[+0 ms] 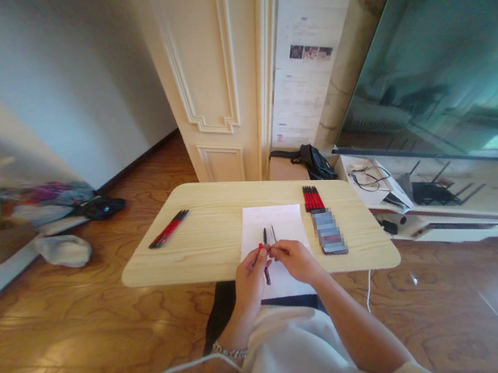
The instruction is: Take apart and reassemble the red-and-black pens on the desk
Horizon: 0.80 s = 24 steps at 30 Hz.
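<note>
- Presently, pen: slim black barrel, red end, held over white paper at near edge of table
- Left hand: fingers pinch pen's red end
- Right hand: fingertips pressed together, pinching same end

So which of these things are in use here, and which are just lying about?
In use: red pen in left hand and right hand; white paper; two pen parts on it; loose pens; row of pens.
Lying about: black bag; cables; clothes on floor.
</note>
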Motion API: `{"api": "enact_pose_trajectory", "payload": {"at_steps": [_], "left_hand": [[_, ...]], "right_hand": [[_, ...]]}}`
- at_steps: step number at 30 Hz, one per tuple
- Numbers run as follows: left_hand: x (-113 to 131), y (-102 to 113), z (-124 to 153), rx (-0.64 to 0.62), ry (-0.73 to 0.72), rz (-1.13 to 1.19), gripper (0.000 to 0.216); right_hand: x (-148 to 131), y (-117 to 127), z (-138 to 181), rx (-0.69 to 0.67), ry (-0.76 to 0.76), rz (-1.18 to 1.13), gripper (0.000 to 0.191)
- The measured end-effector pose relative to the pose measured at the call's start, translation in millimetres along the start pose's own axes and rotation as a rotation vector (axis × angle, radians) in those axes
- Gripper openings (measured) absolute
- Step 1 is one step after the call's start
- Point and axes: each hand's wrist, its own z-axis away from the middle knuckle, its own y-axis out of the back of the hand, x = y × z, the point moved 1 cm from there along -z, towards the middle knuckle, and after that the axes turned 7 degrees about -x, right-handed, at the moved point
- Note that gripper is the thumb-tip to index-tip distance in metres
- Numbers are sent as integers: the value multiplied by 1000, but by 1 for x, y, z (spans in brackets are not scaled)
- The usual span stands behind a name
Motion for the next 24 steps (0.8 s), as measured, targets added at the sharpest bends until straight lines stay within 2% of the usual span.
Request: {"api": "enact_pose_trajectory", "payload": {"at_steps": [4, 7, 11, 16, 19, 24], "left_hand": [[-1, 4, 1, 57, -26, 39, 41], [-3, 7, 1, 42, -12, 23, 41], [-5, 9, -1, 4, -20, -35, 41], [-4, 10, 1, -48, -43, -101, 40], [-4, 10, 1, -73, -46, -119, 41], [-6, 7, 2, -116, -39, -135, 40]], "right_hand": [[23, 31, -15, 179, -72, 183, 20], [40, 42, -24, 142, -153, 310, 19], [49, 34, -29, 52, -175, 434, 19], [50, 22, -32, 87, -179, 509, 12], [46, 23, -31, 134, -132, 416, 11], [25, 27, -23, 142, -32, -66, 17]]}}
